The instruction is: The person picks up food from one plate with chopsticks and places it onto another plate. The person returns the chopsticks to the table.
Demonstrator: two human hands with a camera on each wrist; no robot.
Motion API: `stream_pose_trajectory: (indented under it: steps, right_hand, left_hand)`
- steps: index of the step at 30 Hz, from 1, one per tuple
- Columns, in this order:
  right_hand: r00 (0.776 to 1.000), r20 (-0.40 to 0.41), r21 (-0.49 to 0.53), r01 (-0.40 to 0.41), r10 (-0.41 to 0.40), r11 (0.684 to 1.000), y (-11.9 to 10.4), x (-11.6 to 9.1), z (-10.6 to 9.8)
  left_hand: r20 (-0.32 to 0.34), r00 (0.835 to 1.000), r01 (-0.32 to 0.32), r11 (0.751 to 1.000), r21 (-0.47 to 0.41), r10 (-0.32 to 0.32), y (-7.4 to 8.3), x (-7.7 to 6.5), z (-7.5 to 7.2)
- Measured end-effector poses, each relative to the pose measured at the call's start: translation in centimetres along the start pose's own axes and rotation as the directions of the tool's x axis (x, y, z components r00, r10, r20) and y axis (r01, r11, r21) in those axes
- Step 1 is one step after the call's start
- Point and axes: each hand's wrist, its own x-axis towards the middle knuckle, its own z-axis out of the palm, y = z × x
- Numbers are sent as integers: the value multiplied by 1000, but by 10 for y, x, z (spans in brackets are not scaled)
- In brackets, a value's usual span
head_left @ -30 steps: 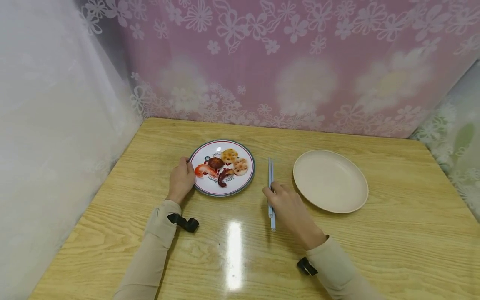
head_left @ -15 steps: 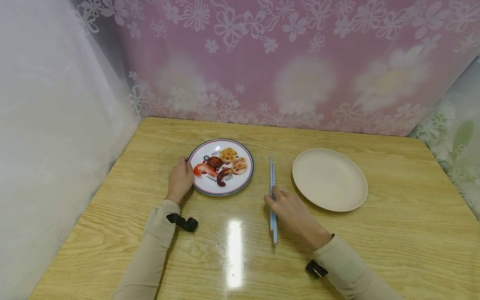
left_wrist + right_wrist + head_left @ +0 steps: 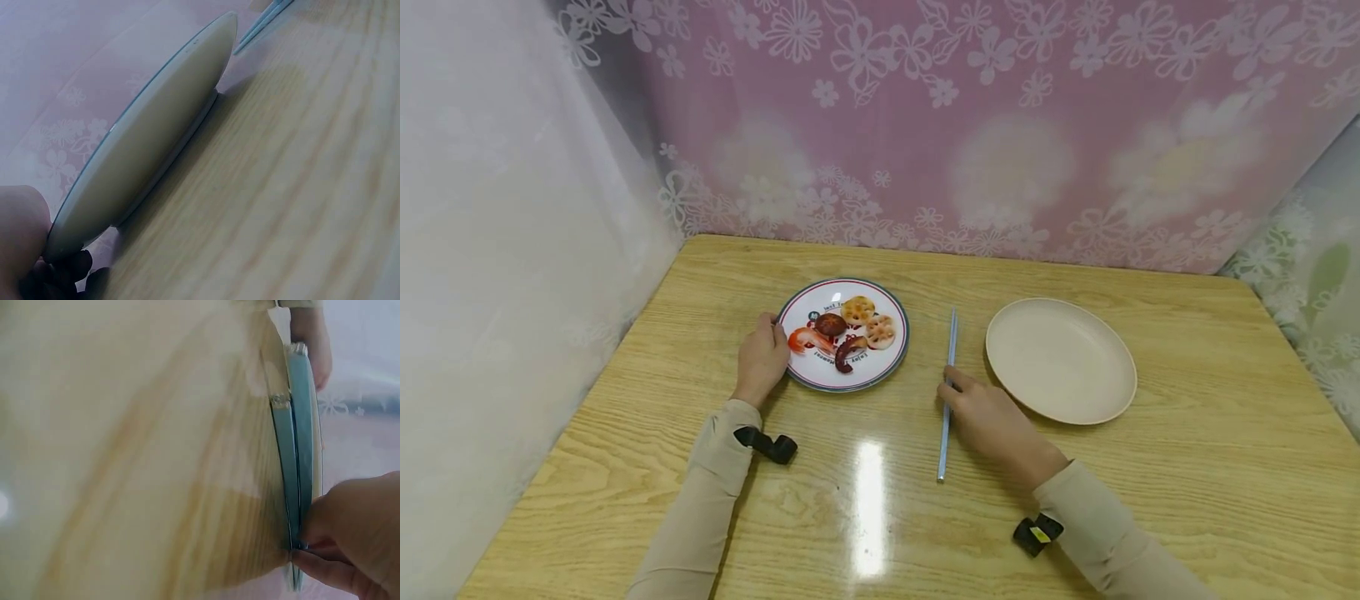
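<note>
At the left rim of a white plate [image 3: 880, 368] with a dark edge and red ring, my left hand [image 3: 762, 360] grips it; the thumb and curled fingers show in the left wrist view. On it lie a shrimp [image 3: 807, 339], a shiitake mushroom cap [image 3: 831, 324], two lotus root slices [image 3: 858, 310] and a dark red curled piece like an octopus tentacle [image 3: 845, 360]. Between the plates, my right hand [image 3: 992, 415] pinches a pair of pale blue chopsticks [image 3: 303, 419] near their middle. From the head they nearly overlap, pointing away from me; whether they touch the table, I cannot tell.
A beige oval plate [image 3: 1060, 362] stands on the wooden table [image 3: 820, 517], just right of my right hand. Pink floral cloth [image 3: 917, 167] hangs behind the table's far edge. A white curtain [image 3: 512, 208] borders the left side.
My right hand has shifted slightly right with the chopsticks. Their near ends, staggered and apart before, now line up almost as one and lean a little left. The left hand and plates stay put.
</note>
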Motion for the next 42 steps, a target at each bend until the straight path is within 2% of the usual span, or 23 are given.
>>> stream_pose_trajectory:
  steps: [5,12,18,24,33,42]
  right_hand:
    - [998,5,53,-55,55,997,8,0,3]
    - [999,3,68,-38,38,997,12,-3,7]
    - [999,11,95,-45,45,994,10,-4,8]
    - [998,-35,92,-41,44,995,8,-4,9]
    - [997,-37,110,-61,65,992,0,-8,11]
    - [993,-94,112,-65,75,992,-7,-12,16]
  left_hand:
    - [-7,1000,-6,1000,-5,6,1,-1,0]
    - [-2,1000,-5,1000,-7,5,2,-2,1]
    - [0,1000,0,1000,-3,0,1,-2,1]
    - [-7,1000,0,1000,-7,0,1,-1,-1]
    - [-14,1000,-2,1000,-8,2,2,-1,-2]
    - [-14,1000,2,1000,-16,-2,1,0,1]
